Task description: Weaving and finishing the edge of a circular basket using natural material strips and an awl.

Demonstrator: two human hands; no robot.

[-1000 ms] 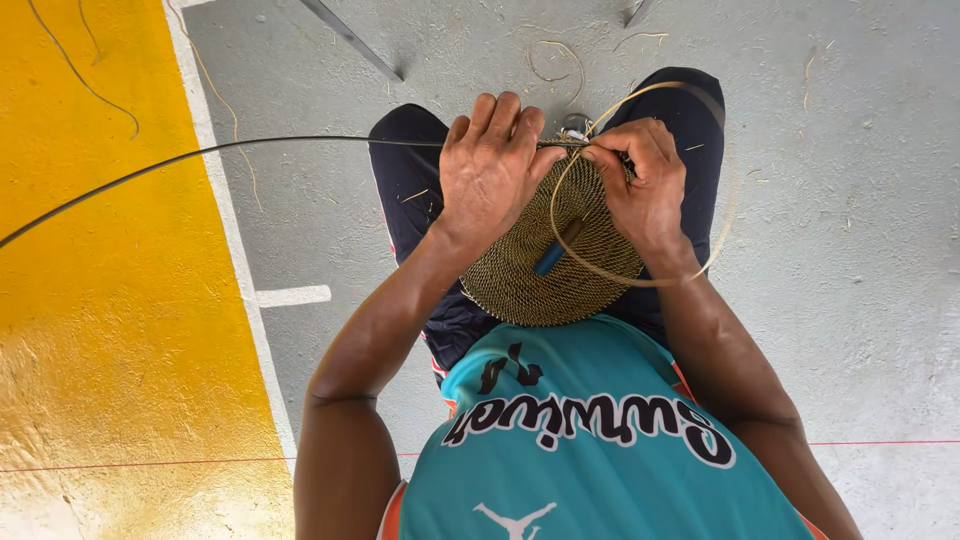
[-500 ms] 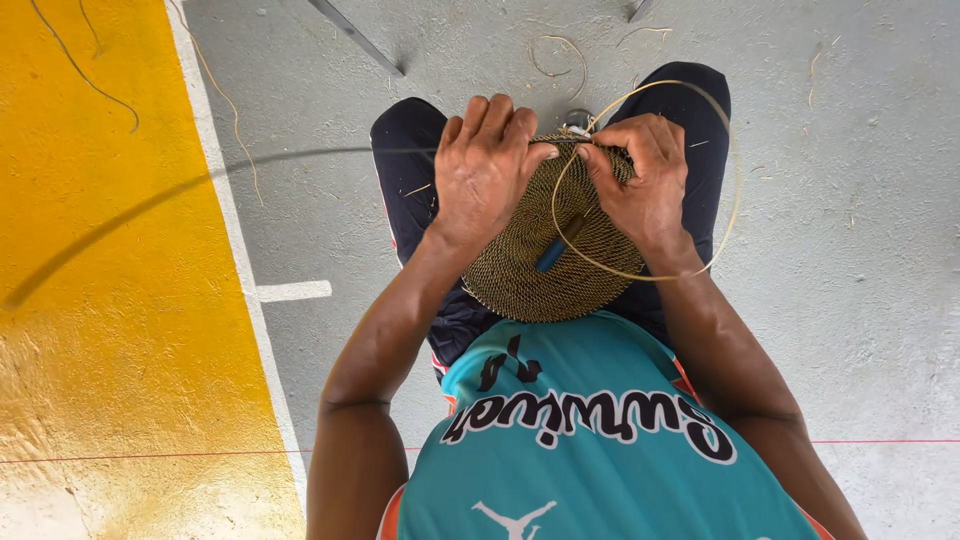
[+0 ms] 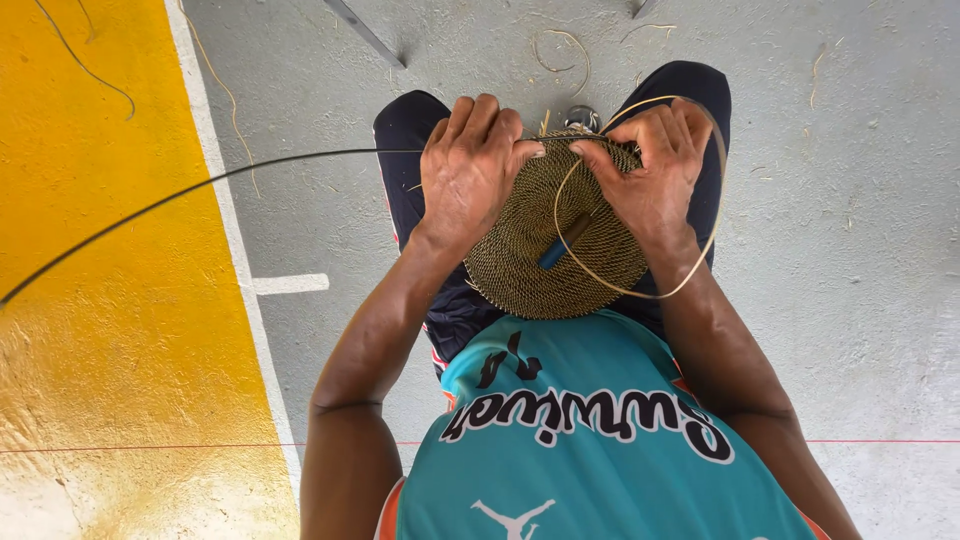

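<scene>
Both hands are working at the far rim of a round woven disc (image 3: 555, 240) lying on the lap: the left hand (image 3: 470, 175) is clamping rim and dark strand (image 3: 200, 190), which is trailing left; the right hand (image 3: 650, 170) is pinching a pale looped strand (image 3: 640, 292). Grey floor (image 3: 850, 300), yellow band (image 3: 100, 300).

You have two hands at work: your left hand (image 3: 478, 172) and your right hand (image 3: 652, 172). Between them sits one round woven disc (image 3: 545, 250). One blue-handled tool (image 3: 563, 243) lies across it. One pale strand (image 3: 640, 292) loops around your right wrist, and one long dark rod (image 3: 200, 190) runs out to your left. On the floor (image 3: 860, 250) you can count one small curled scrap of fibre (image 3: 562, 50) and one white painted line (image 3: 225, 200) with one short side mark.
</scene>
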